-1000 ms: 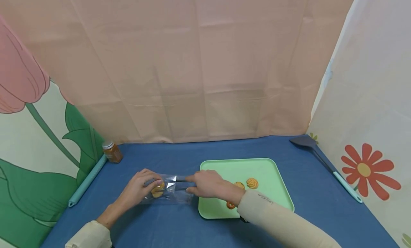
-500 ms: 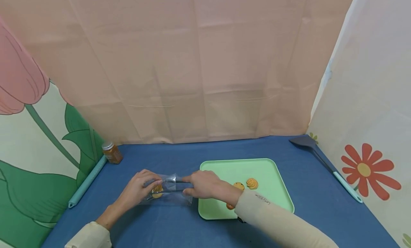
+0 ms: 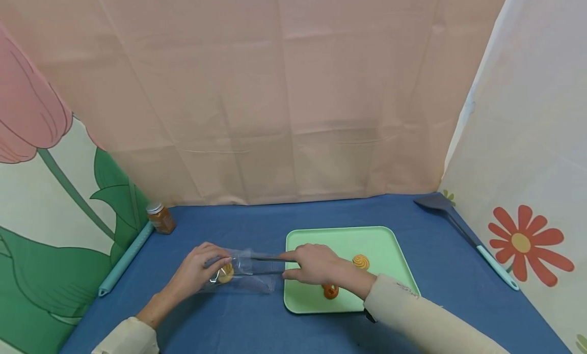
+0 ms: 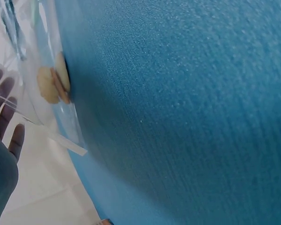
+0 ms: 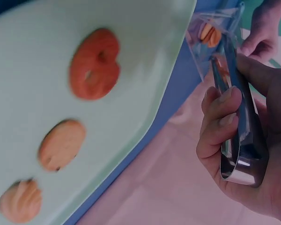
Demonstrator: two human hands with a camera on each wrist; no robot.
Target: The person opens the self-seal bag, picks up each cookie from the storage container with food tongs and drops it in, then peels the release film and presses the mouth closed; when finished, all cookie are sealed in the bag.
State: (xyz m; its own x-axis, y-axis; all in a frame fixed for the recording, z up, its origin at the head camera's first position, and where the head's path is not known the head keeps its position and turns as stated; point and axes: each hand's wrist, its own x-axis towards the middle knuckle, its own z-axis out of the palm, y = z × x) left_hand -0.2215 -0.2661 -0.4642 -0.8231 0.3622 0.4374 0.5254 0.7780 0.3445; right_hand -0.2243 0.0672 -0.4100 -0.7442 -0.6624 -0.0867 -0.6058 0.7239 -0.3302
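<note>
My left hand (image 3: 202, 266) pinches the rim of a clear plastic bag (image 3: 257, 286) above the blue cloth. Round pale cookies (image 4: 48, 85) lie inside it, several overlapping. With my right hand (image 3: 316, 264) I grip metal tongs (image 5: 246, 159), fingers curled round both arms. The tongs point left, their front part overlapping the bag's mouth in the head view. Under my right forearm is a light green tray (image 3: 316, 237), holding a pretzel-shaped cookie (image 5: 94, 63), a chocolate chip cookie (image 5: 62, 144) and a swirled cookie (image 3: 361, 262). The chip cookie is hidden in the head view.
At the back left stands a jar with a metal lid (image 3: 160, 218). A light blue handle (image 3: 126, 259) lies along the left edge. A dark spatula (image 3: 451, 219) with a light blue handle lies along the right edge. A draped backdrop (image 3: 293, 140) rises behind the table.
My right hand has drawn back to the right with the tongs, over the tray. The left hand and the bag stay in about the same place.
</note>
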